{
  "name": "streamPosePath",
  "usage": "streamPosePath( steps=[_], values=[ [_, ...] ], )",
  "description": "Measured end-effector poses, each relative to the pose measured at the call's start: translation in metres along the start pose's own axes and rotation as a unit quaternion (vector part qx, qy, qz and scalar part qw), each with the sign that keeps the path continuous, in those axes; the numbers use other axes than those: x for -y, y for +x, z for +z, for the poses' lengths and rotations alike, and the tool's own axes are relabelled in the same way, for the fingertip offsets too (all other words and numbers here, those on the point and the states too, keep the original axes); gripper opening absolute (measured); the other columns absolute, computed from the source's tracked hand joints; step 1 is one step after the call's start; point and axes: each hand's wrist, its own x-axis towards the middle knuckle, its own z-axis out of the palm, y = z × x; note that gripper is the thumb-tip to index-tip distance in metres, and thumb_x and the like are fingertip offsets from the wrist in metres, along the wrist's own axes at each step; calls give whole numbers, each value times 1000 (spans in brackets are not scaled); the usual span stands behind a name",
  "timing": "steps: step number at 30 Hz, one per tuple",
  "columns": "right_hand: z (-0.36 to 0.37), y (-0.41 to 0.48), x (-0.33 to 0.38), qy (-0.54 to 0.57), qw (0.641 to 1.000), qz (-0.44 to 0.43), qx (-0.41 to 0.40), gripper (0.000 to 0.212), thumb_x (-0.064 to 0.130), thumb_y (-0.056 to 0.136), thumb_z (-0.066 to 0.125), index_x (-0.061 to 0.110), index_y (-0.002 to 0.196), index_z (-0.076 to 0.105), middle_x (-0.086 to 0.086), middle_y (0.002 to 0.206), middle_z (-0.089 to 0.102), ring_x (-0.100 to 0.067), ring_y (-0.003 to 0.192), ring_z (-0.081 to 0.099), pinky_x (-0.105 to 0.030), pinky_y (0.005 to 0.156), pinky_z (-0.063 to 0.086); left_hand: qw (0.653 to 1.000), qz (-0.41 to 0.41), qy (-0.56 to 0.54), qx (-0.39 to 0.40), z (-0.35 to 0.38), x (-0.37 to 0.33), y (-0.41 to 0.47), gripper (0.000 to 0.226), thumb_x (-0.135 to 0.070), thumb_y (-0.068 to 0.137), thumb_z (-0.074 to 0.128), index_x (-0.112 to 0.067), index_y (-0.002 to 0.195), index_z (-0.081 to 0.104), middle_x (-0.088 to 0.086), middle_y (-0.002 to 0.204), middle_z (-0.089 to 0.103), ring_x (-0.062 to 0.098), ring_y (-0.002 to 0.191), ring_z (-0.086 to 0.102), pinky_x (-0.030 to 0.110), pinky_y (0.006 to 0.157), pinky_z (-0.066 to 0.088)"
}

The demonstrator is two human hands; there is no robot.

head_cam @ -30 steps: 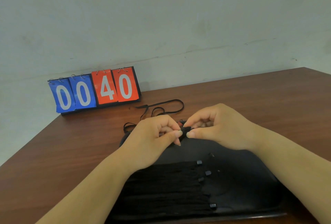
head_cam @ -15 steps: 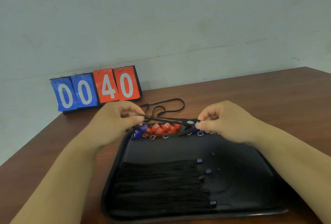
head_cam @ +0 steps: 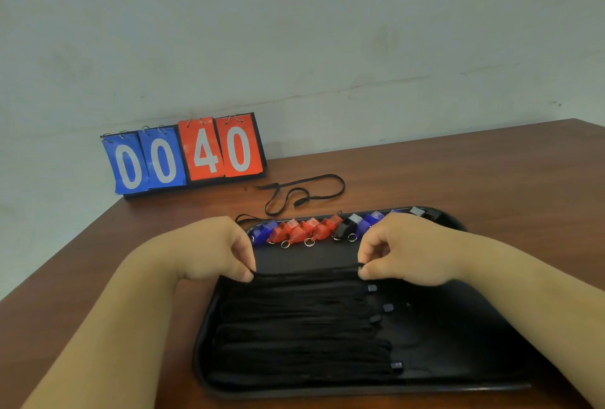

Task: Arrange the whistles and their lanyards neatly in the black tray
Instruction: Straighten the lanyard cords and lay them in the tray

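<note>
A black tray (head_cam: 458, 336) lies on the brown table. Along its far edge stands a row of whistles: blue (head_cam: 263, 232), several red (head_cam: 304, 228), black (head_cam: 345, 227) and more blue (head_cam: 370, 222). Several folded black lanyards (head_cam: 301, 327) lie side by side in the tray's left half. My left hand (head_cam: 212, 251) pinches one end of a stretched black lanyard (head_cam: 304, 273) and my right hand (head_cam: 402, 248) pinches the other end, holding it at the top of the folded pile.
One loose black lanyard (head_cam: 304, 192) lies curled on the table behind the tray. A flip scoreboard (head_cam: 183, 156) reading 00 40 stands at the back left against the wall. The table's left edge (head_cam: 59, 258) runs diagonally near my left arm.
Both hands first pulled apart, stretching the lanyard over the whistle row, then moved toward me and down, so the lanyard now sits at the top of the folded pile.
</note>
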Motion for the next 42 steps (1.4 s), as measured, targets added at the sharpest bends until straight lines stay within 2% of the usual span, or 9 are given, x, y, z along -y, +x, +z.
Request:
streamPosePath(
  steps=[7,11,14,17,20,25,29,37,42],
  values=[
    [-4,0,-2,7,1000,3,-2,13,40,87,77,32,97,76,11,88,73,-4,82,68,-22,79,56,1000,2,20,-5,-1,3,0,12,-29,86,81,-35,95,77,-13,91,73,2,84,68,14,71,44],
    [-8,-2,-3,28,998,-8,-47,17,42,86,77,36,101,75,12,92,72,-1,83,67,-21,77,55,998,20,-2,-58,0,-1,1,10,-37,93,72,-38,102,74,-17,93,71,2,89,67,16,74,44],
    [-5,-2,-1,14,997,-18,-75,21,44,90,72,36,109,76,15,97,69,0,88,65,-21,83,54,995,44,-4,-85,5,-9,4,10,-36,97,67,-37,103,75,-22,89,69,-7,84,65,10,72,43],
    [-1,-1,1,-36,998,-29,-40,25,44,97,64,37,118,75,22,101,66,4,94,63,-14,86,50,996,55,13,-67,10,-16,9,10,-37,97,67,-39,100,76,-24,93,69,-10,87,62,9,70,42],
    [-1,0,0,-44,998,-39,-24,21,39,99,64,33,112,79,27,98,70,14,94,61,-3,79,44,997,60,11,-46,14,-19,12,9,-36,96,68,-37,95,77,-22,93,71,-14,89,60,9,71,44],
    [-1,-1,-3,-13,999,-47,4,15,36,96,68,30,102,81,35,88,71,14,90,65,-6,79,46,998,62,-18,-9,13,-18,10,9,-35,94,71,-36,89,78,-20,89,74,-4,89,67,18,85,50],
    [-2,-2,-2,1,998,-53,22,13,36,95,70,31,99,81,26,92,74,8,89,67,-14,84,52,997,69,-12,20,12,-18,7,8,-32,94,71,-35,91,77,-18,93,74,-2,93,68,23,92,52],
    [-4,-2,-1,21,998,-61,24,11,38,92,73,33,100,79,11,90,75,-4,83,69,-25,81,56,996,82,-21,31,10,-15,5,7,-32,94,71,-37,95,77,-19,95,74,-1,93,68,25,92,53],
    [-8,-4,0,58,996,-69,-23,10,35,89,78,32,97,80,7,87,75,-2,73,65,-16,70,51,995,98,-29,-12,8,-13,4,8,-35,92,73,-40,97,76,-19,92,72,-4,89,66,19,80,49]
  ],
)
